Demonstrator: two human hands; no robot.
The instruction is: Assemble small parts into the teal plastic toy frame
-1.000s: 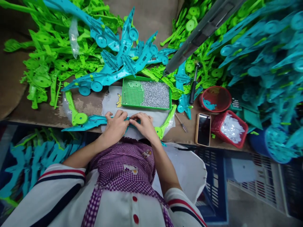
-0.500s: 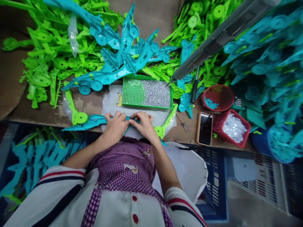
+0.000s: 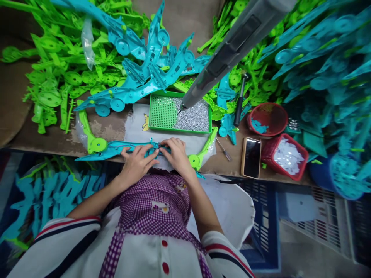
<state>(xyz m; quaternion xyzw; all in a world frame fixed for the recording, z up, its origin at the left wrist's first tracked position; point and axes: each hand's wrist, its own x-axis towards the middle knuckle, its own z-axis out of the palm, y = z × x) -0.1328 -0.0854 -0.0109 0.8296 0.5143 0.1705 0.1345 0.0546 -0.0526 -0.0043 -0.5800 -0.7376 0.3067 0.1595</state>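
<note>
A toy bow lies along the near table edge: a teal middle piece (image 3: 116, 147) with lime green limbs at its left (image 3: 92, 139) and right (image 3: 203, 148). My left hand (image 3: 135, 163) rests on the teal piece with fingers spread and pinches at its centre. My right hand (image 3: 175, 154) grips the same centre from the right. Behind them stands a green tray (image 3: 162, 112) half filled with small silver screws (image 3: 193, 115). A grey hanging screwdriver (image 3: 228, 46) points its tip at the tray.
Piles of lime green parts (image 3: 52, 77) and teal parts (image 3: 145, 69) cover the back of the table. At the right lie a phone (image 3: 251, 157), a small screwdriver (image 3: 223, 150), a hammer (image 3: 239, 102) and two red baskets (image 3: 268, 117) (image 3: 285, 156). Blue crates (image 3: 261, 224) stand below.
My left hand slid back toward me and spread its fingers. The hanging screwdriver swung left, its tip now over the screw tray. My right hand stayed at the bow's centre.
</note>
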